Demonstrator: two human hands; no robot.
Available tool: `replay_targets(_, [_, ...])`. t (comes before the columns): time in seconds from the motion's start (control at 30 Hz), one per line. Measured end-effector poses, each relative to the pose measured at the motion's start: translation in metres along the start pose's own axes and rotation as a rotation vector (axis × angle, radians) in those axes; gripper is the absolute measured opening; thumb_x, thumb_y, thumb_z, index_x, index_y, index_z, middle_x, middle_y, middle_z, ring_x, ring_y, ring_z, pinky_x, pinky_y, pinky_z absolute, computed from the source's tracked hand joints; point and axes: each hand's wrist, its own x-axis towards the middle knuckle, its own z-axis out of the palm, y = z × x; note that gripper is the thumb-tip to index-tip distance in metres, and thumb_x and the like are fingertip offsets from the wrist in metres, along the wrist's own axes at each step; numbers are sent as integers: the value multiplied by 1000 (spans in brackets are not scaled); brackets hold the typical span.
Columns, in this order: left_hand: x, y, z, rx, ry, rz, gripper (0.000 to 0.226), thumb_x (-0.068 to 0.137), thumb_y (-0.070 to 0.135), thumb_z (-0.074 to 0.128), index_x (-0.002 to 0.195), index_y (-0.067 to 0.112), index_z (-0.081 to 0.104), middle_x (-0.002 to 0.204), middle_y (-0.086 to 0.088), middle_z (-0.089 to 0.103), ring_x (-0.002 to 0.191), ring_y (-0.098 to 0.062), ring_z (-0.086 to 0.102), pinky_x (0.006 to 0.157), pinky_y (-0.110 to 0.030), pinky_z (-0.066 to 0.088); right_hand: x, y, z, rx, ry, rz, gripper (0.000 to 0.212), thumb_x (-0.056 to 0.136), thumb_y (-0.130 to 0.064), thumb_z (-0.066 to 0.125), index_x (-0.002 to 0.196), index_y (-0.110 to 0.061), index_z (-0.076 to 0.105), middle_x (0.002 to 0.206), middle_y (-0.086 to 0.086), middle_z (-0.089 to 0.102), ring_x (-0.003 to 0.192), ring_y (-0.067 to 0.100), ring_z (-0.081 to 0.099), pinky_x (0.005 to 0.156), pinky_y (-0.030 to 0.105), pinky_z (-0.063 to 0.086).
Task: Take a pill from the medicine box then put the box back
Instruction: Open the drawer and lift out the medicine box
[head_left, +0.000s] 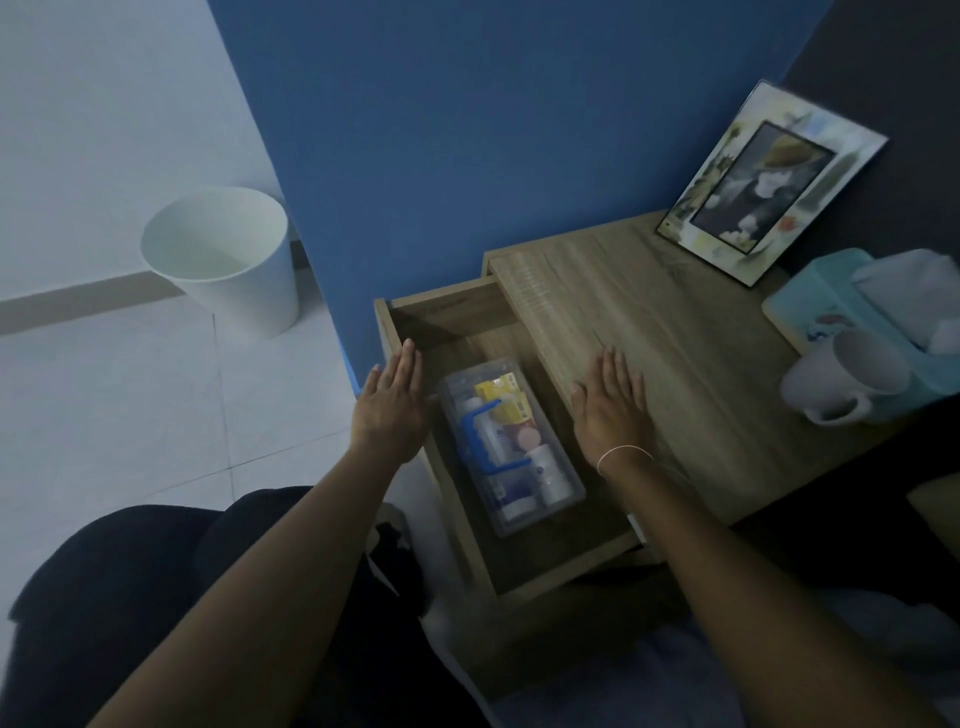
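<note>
A clear plastic medicine box (563, 480) with a blue handle lies in the open wooden drawer (441, 322) of a nightstand. Its lid is on, and bottles and yellow packets show through it. My left hand (390, 408) hovers flat over the drawer's left wall, just left of the box, fingers straight and holding nothing. My right hand (613, 410) is spread flat at the front edge of the nightstand top, just right of the box, also holding nothing. A thin band circles my right wrist.
On the nightstand top (675, 364) stand a picture frame (769, 189) at the back, a light blue tissue box (815, 301) and a white mug (847, 382) at the right. A white waste bin (228, 257) stands on the tiled floor, left of the blue wall.
</note>
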Motion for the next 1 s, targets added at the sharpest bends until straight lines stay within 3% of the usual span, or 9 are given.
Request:
replay_targets(0.6, [-14,-25,-5,77,-80,-30,63,102,37,22,150,8,-7,160,-12,-14,149,-24,-9,122,-42,5,-9,-6,-3,43,35,-36,58,100,-36,19,147,-2,20,157,17,22,147,25,13,121,44,9])
replay_targets(0.73, [-8,-21,-9,85,-26,-11,66,101,37,29,151,7,-2,160,-16,-8,149,-29,-6,120,-44,0,-43,-34,-2,135,106,-208,54,98,-40,27,142,-10,36,152,12,36,143,23,27,117,43,21])
replay_targets(0.8, [0,-18,-11,17,29,42,65,101,39,29,151,9,1,160,-15,-7,149,-29,-6,121,-42,0,-68,-56,9,234,60,-271,54,95,-46,32,141,-18,35,151,6,38,142,17,27,114,47,31])
replay_targets(0.87, [10,-11,-12,-79,35,102,65,100,41,30,151,10,5,160,-13,-6,148,-27,-7,120,-40,1,-85,-78,22,272,-52,-223,67,86,-61,34,143,-26,27,155,4,30,143,15,17,114,51,29])
replay_targets(1.0, [32,6,-1,-211,-28,118,69,98,49,31,151,13,7,161,-12,-3,149,-28,-4,120,-43,3,-95,-99,43,202,-199,31,115,56,-87,36,149,-32,-6,161,5,0,147,33,-1,110,62,8])
